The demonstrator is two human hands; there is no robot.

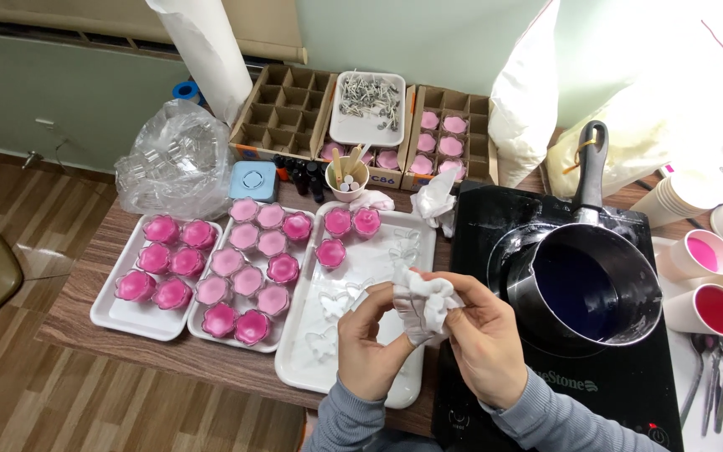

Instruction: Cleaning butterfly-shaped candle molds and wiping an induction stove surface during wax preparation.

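Over the wooden table (77, 310), both hands knead a white tissue (425, 306).

3 white trays (119, 314), approx 20 pink-filled moulds (248, 280), 1 saucepan (587, 289), 2 cups w/ pink liquid (709, 280)

Brown divided cartons (282, 109) at table back; clear bag (173, 159), perhaps moulds.

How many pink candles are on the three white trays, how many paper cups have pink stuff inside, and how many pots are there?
Pink candles on the white trays: 21
Paper cups with pink inside: 2
Pots: 1
Total: 24
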